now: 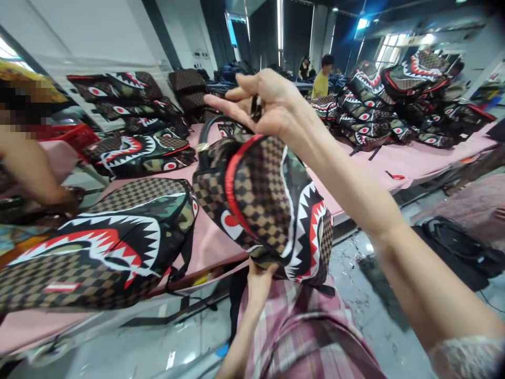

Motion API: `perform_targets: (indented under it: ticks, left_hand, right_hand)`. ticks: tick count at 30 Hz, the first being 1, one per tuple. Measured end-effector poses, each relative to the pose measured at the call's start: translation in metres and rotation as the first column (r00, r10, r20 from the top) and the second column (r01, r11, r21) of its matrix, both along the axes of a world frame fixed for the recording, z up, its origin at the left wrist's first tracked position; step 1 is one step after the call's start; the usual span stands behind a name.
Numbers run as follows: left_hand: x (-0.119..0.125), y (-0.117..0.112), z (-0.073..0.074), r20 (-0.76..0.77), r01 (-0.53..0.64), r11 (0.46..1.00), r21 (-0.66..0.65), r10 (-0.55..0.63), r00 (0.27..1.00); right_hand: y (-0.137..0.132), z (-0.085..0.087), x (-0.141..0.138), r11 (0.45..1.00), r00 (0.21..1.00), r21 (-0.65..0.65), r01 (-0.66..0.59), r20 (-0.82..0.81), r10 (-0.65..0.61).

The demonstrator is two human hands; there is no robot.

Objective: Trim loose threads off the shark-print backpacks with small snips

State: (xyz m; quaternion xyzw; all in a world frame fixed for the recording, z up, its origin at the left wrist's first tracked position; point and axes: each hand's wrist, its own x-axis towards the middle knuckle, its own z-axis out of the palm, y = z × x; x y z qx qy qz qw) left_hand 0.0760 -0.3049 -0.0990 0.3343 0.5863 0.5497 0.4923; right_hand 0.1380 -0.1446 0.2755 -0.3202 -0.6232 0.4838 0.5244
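Note:
A checkered brown backpack (264, 205) with a shark-mouth print and a red zipper line hangs in the air in front of me. My right hand (260, 102) is raised above it, fingers pinched on a small dark part by the black top handle (209, 129). My left hand (258, 279) presses against the backpack's underside, fingers mostly hidden behind it. My plaid-clad lap (303, 337) is right below.
A pink-covered table (205, 247) holds another shark backpack (106, 242) at left and more behind it. A second pink table (418, 160) carries a heap of backpacks (398, 100). A person's arm (31, 168) is at far left. Two people stand far back.

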Motion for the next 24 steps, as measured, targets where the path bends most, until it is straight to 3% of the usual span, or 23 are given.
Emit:
perform_targets:
  ticks: [3,5,8,10,12,14,17,21,24]
  left_hand:
    - [-0.027,0.022,-0.025,0.129,-0.008,0.983,-0.182,0.032,0.991]
    - [-0.040,0.027,-0.041,0.197,0.003,0.964,-0.267,0.052,0.979]
    - [-0.049,0.020,-0.061,0.269,0.032,0.931,-0.364,0.072,0.960]
    - [-0.051,0.014,-0.069,0.314,0.056,0.916,-0.396,0.078,0.946]
    - [-0.052,0.008,-0.073,0.359,0.061,0.911,-0.409,0.099,0.928]
    - [-0.051,0.005,-0.073,0.387,0.040,0.906,-0.422,0.140,0.911]
    - [-0.046,0.005,-0.064,0.387,-0.002,0.905,-0.425,0.184,0.904]
    - [-0.038,0.006,-0.041,0.416,-0.044,0.932,-0.361,0.203,0.886]
    - [-0.048,0.002,-0.030,0.412,-0.152,0.918,-0.365,0.306,0.858]
  right_hand:
    - [-0.008,-0.005,0.042,0.988,0.989,-0.054,-0.147,-0.026,0.146]
    - [0.005,-0.029,0.082,0.995,0.995,-0.033,-0.090,0.034,0.091]
    - [0.038,-0.096,0.137,0.957,0.987,-0.276,0.086,0.154,-0.044]
    - [0.057,-0.151,0.162,0.871,0.948,-0.408,0.274,0.268,-0.173]
    - [0.068,-0.203,0.174,0.799,0.905,-0.464,0.382,0.363,-0.222]
    - [0.073,-0.246,0.177,0.786,0.890,-0.464,0.409,0.392,-0.232]
    - [0.074,-0.290,0.169,0.808,0.912,-0.478,0.345,0.375,-0.167]
    - [0.056,-0.323,0.161,0.850,0.954,-0.496,0.179,0.297,-0.027]
    - [0.011,-0.342,0.164,0.866,0.964,-0.493,0.080,0.259,0.058]
